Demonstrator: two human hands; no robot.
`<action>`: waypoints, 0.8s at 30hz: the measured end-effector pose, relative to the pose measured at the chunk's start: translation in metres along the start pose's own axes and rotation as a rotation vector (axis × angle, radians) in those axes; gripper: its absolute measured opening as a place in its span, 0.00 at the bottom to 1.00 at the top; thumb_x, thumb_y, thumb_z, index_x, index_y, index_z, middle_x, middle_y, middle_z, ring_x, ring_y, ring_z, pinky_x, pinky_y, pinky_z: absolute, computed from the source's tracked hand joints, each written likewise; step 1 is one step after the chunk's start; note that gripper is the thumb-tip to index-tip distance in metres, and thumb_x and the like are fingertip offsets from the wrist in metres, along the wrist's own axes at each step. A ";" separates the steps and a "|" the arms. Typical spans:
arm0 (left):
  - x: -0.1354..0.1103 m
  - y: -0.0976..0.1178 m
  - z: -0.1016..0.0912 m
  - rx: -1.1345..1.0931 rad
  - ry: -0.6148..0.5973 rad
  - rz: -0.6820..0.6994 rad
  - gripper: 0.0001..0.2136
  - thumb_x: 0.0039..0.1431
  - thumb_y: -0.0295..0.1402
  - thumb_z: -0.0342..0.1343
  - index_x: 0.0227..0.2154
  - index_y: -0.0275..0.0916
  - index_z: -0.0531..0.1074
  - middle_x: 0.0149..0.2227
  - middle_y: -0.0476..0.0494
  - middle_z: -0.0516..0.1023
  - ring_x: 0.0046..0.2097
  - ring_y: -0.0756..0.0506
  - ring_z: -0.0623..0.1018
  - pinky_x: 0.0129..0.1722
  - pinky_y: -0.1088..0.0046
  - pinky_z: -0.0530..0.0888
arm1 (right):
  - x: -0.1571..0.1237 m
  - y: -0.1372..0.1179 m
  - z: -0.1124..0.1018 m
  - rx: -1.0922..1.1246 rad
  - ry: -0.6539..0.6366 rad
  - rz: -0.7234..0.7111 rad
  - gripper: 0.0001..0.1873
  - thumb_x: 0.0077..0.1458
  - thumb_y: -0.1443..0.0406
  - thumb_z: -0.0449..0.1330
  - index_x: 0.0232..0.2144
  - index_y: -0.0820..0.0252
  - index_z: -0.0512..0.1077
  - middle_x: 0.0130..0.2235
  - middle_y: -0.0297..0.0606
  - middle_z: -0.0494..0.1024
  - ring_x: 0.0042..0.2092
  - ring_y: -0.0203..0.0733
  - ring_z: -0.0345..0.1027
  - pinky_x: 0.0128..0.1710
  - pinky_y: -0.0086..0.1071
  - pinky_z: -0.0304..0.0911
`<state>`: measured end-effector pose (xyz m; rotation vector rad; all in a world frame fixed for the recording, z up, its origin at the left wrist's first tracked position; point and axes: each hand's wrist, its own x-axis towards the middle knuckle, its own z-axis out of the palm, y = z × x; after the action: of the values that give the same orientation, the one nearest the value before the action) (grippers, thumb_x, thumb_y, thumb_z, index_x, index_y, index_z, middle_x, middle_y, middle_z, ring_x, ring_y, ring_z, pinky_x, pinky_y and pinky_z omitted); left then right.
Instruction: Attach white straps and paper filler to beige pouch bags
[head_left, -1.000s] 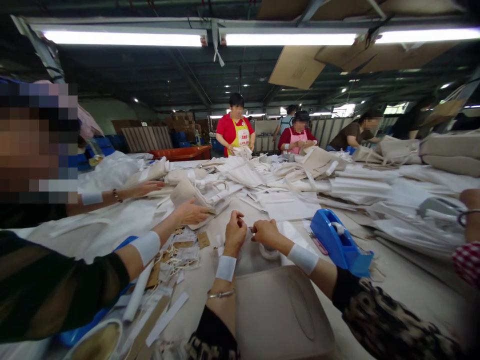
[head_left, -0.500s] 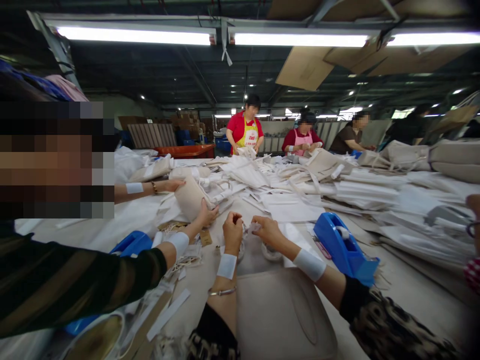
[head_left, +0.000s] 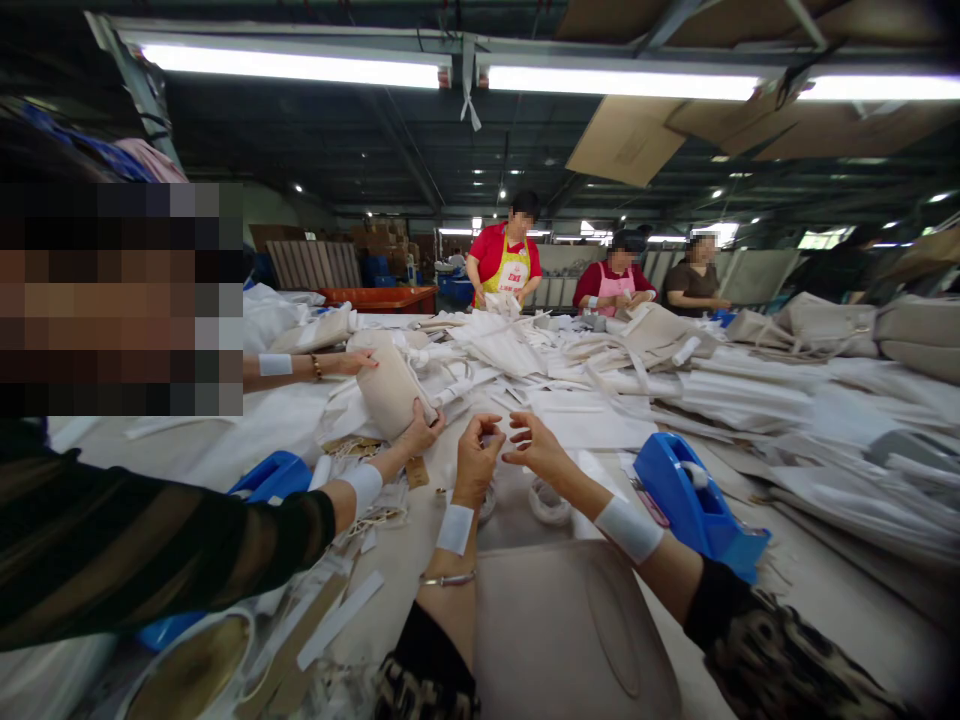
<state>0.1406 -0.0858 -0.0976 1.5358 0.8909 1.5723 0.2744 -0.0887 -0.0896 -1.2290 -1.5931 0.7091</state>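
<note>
My left hand [head_left: 478, 462] is raised over the table with fingers curled and thumb against fingertips. Whatever it pinches is too small to make out. Close by on its right, my right hand [head_left: 541, 450] has its fingers curved and apart, with nothing plainly in them. Below my wrists lies a beige bag [head_left: 551, 620] with a thin loop handle on its face. Just beyond the bag, under my right hand, sits a coil of clear cord or strip [head_left: 550, 502]. Another coil [head_left: 487, 503] is partly hidden behind my left wrist.
A blue tape dispenser [head_left: 697, 505] stands on the right. At left a co-worker's hands [head_left: 421, 432] hold a beige bag [head_left: 394, 385]. Another blue dispenser [head_left: 274, 475], paper tags and a round container [head_left: 191, 665] lie near that arm. White wrapping and bags [head_left: 750, 395] pile up ahead.
The small translucent piece at my right fingertips no longer shows there, and those fingers have spread. My left hand has turned slightly towards the right one. The whole view has shifted a little.
</note>
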 end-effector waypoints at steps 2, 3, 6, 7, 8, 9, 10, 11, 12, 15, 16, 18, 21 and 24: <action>0.000 0.002 -0.001 0.017 0.037 0.010 0.11 0.52 0.31 0.55 0.40 0.38 0.69 0.33 0.49 0.70 0.35 0.50 0.72 0.38 0.76 0.69 | 0.001 0.008 0.001 -0.060 -0.039 0.032 0.17 0.30 0.68 0.66 0.29 0.61 0.72 0.28 0.30 0.72 0.28 0.35 0.64 0.28 0.27 0.59; 0.000 0.002 -0.002 0.032 0.054 0.008 0.11 0.52 0.31 0.53 0.40 0.38 0.68 0.34 0.48 0.71 0.37 0.50 0.72 0.39 0.76 0.70 | 0.002 0.011 0.002 -0.088 -0.052 0.041 0.10 0.31 0.68 0.65 0.22 0.62 0.70 0.22 0.27 0.68 0.26 0.33 0.61 0.27 0.27 0.57; 0.001 0.000 -0.005 0.121 0.114 -0.039 0.11 0.55 0.26 0.44 0.41 0.38 0.65 0.39 0.44 0.71 0.40 0.49 0.73 0.42 0.73 0.71 | 0.004 0.015 0.006 -0.138 -0.045 0.045 0.08 0.39 0.66 0.61 0.14 0.61 0.67 0.16 0.26 0.63 0.23 0.33 0.59 0.25 0.26 0.53; 0.002 -0.002 -0.006 0.168 0.124 -0.065 0.12 0.54 0.24 0.42 0.40 0.38 0.64 0.40 0.43 0.71 0.40 0.49 0.73 0.42 0.72 0.71 | 0.006 0.015 0.007 -0.145 -0.032 0.041 0.08 0.42 0.66 0.60 0.16 0.62 0.69 0.17 0.28 0.66 0.24 0.34 0.62 0.26 0.26 0.54; 0.002 -0.003 -0.007 0.220 0.119 -0.093 0.13 0.53 0.22 0.42 0.39 0.38 0.64 0.40 0.43 0.71 0.40 0.49 0.73 0.43 0.71 0.71 | 0.007 0.014 0.008 -0.152 -0.017 0.035 0.08 0.45 0.65 0.58 0.18 0.62 0.71 0.19 0.29 0.70 0.25 0.35 0.64 0.27 0.26 0.55; 0.002 -0.004 -0.008 0.278 0.095 -0.120 0.12 0.51 0.22 0.43 0.38 0.38 0.64 0.39 0.43 0.72 0.40 0.48 0.73 0.44 0.70 0.71 | 0.009 0.012 0.009 -0.160 -0.004 0.029 0.09 0.48 0.65 0.57 0.20 0.62 0.73 0.21 0.31 0.73 0.27 0.36 0.66 0.28 0.27 0.56; 0.002 -0.005 -0.009 0.338 0.052 -0.144 0.12 0.49 0.21 0.46 0.36 0.38 0.65 0.39 0.43 0.72 0.42 0.47 0.73 0.46 0.69 0.70 | 0.010 0.010 0.009 -0.173 0.009 0.023 0.11 0.50 0.64 0.56 0.22 0.62 0.75 0.23 0.33 0.75 0.28 0.36 0.68 0.28 0.27 0.57; 0.001 -0.006 -0.009 0.398 -0.006 -0.167 0.11 0.46 0.21 0.49 0.34 0.38 0.66 0.39 0.43 0.72 0.45 0.45 0.73 0.48 0.68 0.69 | 0.011 0.008 0.009 -0.191 0.022 0.018 0.12 0.52 0.64 0.55 0.23 0.62 0.75 0.24 0.34 0.76 0.28 0.37 0.69 0.29 0.27 0.58; 0.001 -0.007 -0.009 0.455 -0.073 -0.190 0.11 0.42 0.21 0.53 0.31 0.38 0.67 0.40 0.43 0.72 0.47 0.43 0.72 0.49 0.66 0.69 | 0.012 0.005 0.009 -0.213 0.034 0.014 0.13 0.53 0.63 0.54 0.23 0.61 0.76 0.25 0.35 0.77 0.28 0.37 0.69 0.29 0.27 0.58; -0.002 -0.008 -0.011 0.597 -0.272 -0.273 0.14 0.33 0.20 0.59 0.27 0.38 0.67 0.39 0.43 0.73 0.48 0.39 0.72 0.48 0.65 0.69 | 0.011 -0.002 0.007 -0.298 0.059 -0.007 0.15 0.57 0.63 0.52 0.24 0.60 0.76 0.25 0.36 0.78 0.28 0.37 0.69 0.30 0.28 0.58; -0.003 -0.008 -0.011 0.633 -0.324 -0.302 0.15 0.32 0.20 0.60 0.26 0.38 0.67 0.38 0.44 0.73 0.47 0.39 0.72 0.46 0.65 0.70 | 0.010 -0.005 0.006 -0.330 0.062 -0.018 0.15 0.57 0.63 0.52 0.24 0.60 0.75 0.25 0.35 0.77 0.28 0.37 0.69 0.30 0.28 0.57; -0.005 -0.009 -0.012 0.693 -0.393 -0.347 0.15 0.32 0.20 0.61 0.27 0.38 0.67 0.38 0.44 0.73 0.46 0.39 0.73 0.45 0.66 0.70 | 0.007 -0.010 0.006 -0.394 0.059 -0.049 0.14 0.57 0.64 0.53 0.24 0.59 0.75 0.25 0.35 0.77 0.29 0.38 0.68 0.31 0.29 0.55; -0.008 -0.012 -0.013 0.747 -0.419 -0.370 0.16 0.34 0.22 0.62 0.30 0.39 0.68 0.43 0.41 0.73 0.49 0.38 0.73 0.44 0.66 0.70 | 0.003 -0.017 0.007 -0.478 0.046 -0.094 0.11 0.56 0.67 0.54 0.26 0.58 0.76 0.27 0.35 0.77 0.31 0.39 0.67 0.31 0.29 0.52; -0.011 -0.015 -0.012 0.743 -0.399 -0.341 0.17 0.35 0.23 0.63 0.32 0.40 0.68 0.46 0.39 0.72 0.51 0.36 0.71 0.45 0.66 0.70 | -0.002 -0.024 0.009 -0.545 0.038 -0.127 0.10 0.55 0.68 0.55 0.29 0.56 0.77 0.30 0.36 0.79 0.34 0.41 0.68 0.33 0.30 0.52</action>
<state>0.1297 -0.0878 -0.1165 1.9602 1.4932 0.6653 0.2575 -0.0969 -0.0728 -1.4933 -1.8804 0.1649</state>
